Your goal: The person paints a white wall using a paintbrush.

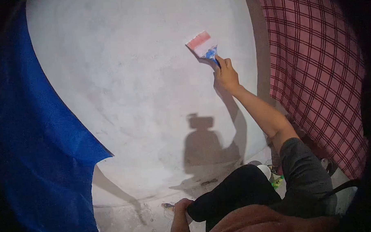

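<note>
My right hand (227, 73) grips the blue handle of a wide putty knife (203, 46). Its flared blade is pinkish and white, and lies against or very close to the white wall (122, 69). Faint grey smears mark the wall's surface. Low down by my bent knee (237, 188), my left hand (182, 205) is closed, its fingers mostly hidden. A small brownish object (168, 206) shows at the fingertips; its kind is too small to tell.
Blue sheeting (51, 133) hangs along the left. A pink checked cloth (314, 70) hangs on the right. A white container (264, 171) and a green item (277, 182) stand on the floor behind my knee. My shadow falls across the wall.
</note>
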`<state>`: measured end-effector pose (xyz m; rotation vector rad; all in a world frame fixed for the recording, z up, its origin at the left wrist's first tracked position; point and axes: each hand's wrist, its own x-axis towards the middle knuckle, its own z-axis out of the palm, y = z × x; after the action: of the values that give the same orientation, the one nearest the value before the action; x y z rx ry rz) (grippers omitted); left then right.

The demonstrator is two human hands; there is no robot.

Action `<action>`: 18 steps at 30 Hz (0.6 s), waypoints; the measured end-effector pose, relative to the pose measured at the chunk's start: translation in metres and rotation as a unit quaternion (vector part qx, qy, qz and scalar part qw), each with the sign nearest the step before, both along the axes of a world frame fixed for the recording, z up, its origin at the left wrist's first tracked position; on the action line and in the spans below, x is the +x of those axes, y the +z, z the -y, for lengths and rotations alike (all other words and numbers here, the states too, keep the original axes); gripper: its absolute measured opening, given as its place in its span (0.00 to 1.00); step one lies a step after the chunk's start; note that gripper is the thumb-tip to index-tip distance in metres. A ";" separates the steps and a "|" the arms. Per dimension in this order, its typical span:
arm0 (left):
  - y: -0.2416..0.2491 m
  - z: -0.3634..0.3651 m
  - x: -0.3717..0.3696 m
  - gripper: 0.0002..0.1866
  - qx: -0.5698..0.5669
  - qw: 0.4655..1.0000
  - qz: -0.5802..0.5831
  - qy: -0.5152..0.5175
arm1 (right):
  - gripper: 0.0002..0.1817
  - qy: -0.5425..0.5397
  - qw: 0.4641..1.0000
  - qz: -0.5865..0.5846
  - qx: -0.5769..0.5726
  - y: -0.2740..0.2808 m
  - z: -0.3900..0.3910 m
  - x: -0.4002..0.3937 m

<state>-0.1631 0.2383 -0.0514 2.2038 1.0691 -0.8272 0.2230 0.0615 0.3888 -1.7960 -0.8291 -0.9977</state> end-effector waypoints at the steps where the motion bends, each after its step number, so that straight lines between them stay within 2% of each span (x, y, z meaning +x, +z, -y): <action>1: -0.003 -0.002 -0.001 0.35 -0.005 1.000 0.003 0.000 | 0.25 0.000 1.000 -0.008 -0.015 -0.003 -0.002 -0.004; 5: 0.008 0.003 -0.008 0.36 0.015 0.999 0.040 -0.016 | 0.25 0.002 1.000 0.003 -0.030 -0.014 -0.010 -0.018; 8: 0.033 0.009 -0.010 0.36 0.046 0.997 0.051 0.043 | 0.25 -0.004 0.999 0.023 -0.032 -0.020 -0.019 -0.025; 9: 0.034 0.006 -0.007 0.36 0.037 0.999 0.015 0.030 | 0.25 -0.007 0.999 0.013 -0.034 -0.021 -0.021 -0.027; 10: 0.033 0.002 -0.006 0.36 0.027 0.999 -0.022 0.018 | 0.25 -0.010 0.999 0.003 -0.037 -0.022 -0.023 -0.028; 13: -0.034 -0.035 -0.006 0.37 -0.014 1.000 0.019 -0.004 | 0.27 0.007 0.999 -0.011 -0.051 -0.025 -0.026 -0.032; 14: -0.041 -0.038 -0.009 0.37 -0.010 1.000 0.017 -0.017 | 0.27 0.005 0.999 -0.011 -0.050 -0.026 -0.027 -0.032; 18: -0.016 -0.026 -0.013 0.37 0.006 1.000 0.008 -0.020 | 0.27 -0.014 0.998 0.004 -0.060 -0.032 -0.027 -0.031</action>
<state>-0.1758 0.2648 -0.0672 2.2453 1.0284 -0.8217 0.1916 0.0888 0.3566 -1.9115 -0.8875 -0.9919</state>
